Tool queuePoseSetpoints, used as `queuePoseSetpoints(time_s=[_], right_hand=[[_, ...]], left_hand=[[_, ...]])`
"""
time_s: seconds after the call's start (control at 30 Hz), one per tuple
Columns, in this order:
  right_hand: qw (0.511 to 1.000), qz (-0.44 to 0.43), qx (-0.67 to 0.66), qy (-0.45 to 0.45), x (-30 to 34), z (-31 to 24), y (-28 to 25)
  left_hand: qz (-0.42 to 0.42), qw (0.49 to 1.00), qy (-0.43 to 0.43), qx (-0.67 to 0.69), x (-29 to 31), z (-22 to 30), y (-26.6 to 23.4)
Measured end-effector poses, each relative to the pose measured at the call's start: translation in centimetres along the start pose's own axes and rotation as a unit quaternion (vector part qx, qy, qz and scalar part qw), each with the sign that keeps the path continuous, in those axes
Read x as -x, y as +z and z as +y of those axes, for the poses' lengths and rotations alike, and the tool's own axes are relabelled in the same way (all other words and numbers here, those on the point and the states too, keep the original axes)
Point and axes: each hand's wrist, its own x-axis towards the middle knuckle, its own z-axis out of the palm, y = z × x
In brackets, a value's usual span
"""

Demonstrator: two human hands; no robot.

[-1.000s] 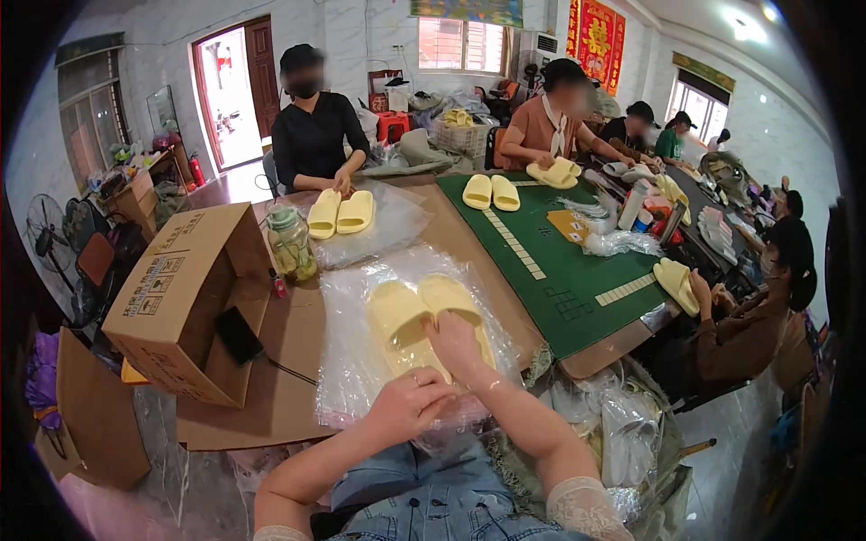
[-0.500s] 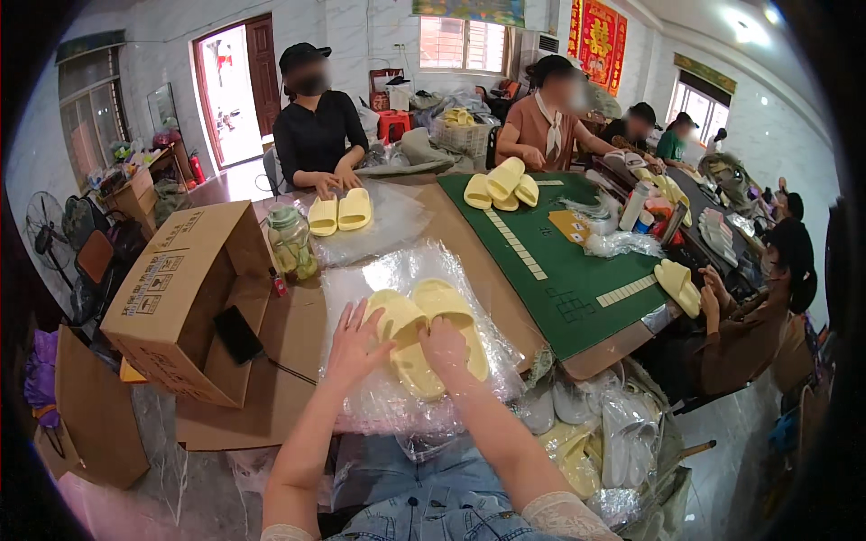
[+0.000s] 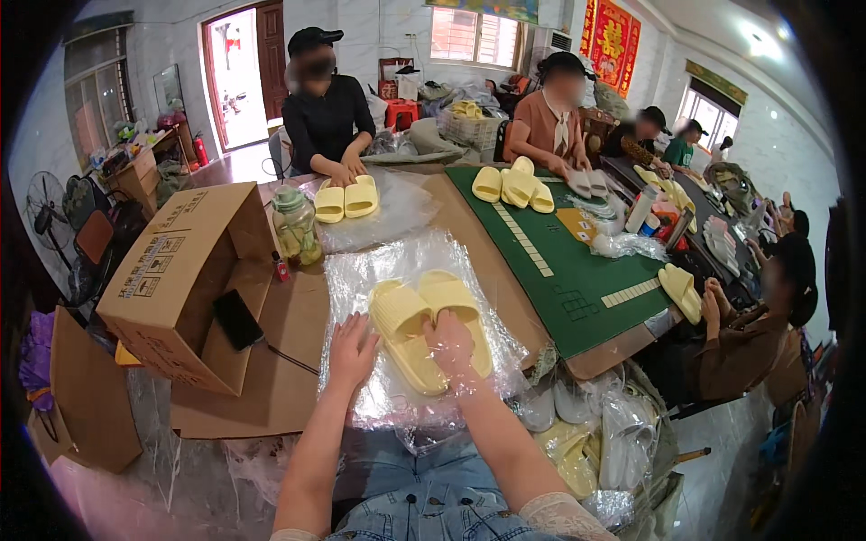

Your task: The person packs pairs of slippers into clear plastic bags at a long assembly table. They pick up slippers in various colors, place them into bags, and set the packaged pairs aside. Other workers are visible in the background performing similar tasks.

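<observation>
A pair of pale yellow slippers lies side by side on a stack of clear plastic bags in front of me, toes pointing away. My right hand reaches in between the two straps, fingers curled at the slippers' inner edges. Shiny clear film shows around that wrist; part of the fingers is hidden by the straps. Just left of the pair, my left hand lies flat on the plastic with its fingers stretched out, apart from the slippers.
An open cardboard box with a black phone stands at left, near a glass jar. Co-workers handle slippers across the table. More yellow slippers sit on a green mat. Bagged slippers fill a sack at lower right.
My left hand has moved left, off the slipper's side onto the plastic. My right hand stays between the straps. Across the table, a co-worker's hands now hold a pale pair.
</observation>
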Motion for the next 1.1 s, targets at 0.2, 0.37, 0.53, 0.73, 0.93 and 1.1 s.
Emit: queuePoseSetpoints(time_s=[0.2,0.37,0.53,0.73,0.93,1.1], right_hand=[[1.0,0.008,0.001,0.0,0.1,0.1,0.0],[1.0,0.003,-0.018,0.02,0.1,0.2,-0.1],[0.999,-0.005,-0.023,0.038,0.4,-0.8,-1.2],[0.999,-0.029,-0.017,0.036,0.1,-0.1,-0.8],[0.998,-0.035,-0.015,0.051,0.2,-0.2,-0.8],[0.999,-0.021,-0.019,0.04,0.1,0.1,-0.4]], left_hand=[[0.011,1.0,-0.007,0.02,0.0,-0.6,0.3],[0.004,1.0,-0.012,0.02,-0.1,-0.6,0.2],[0.002,0.999,-0.022,0.03,0.0,-0.2,-0.2],[0.006,0.999,-0.018,0.034,0.0,-0.4,0.0],[0.0,0.999,-0.027,0.032,0.0,-0.4,0.0],[0.0,0.999,-0.022,0.024,0.0,-0.7,0.1]])
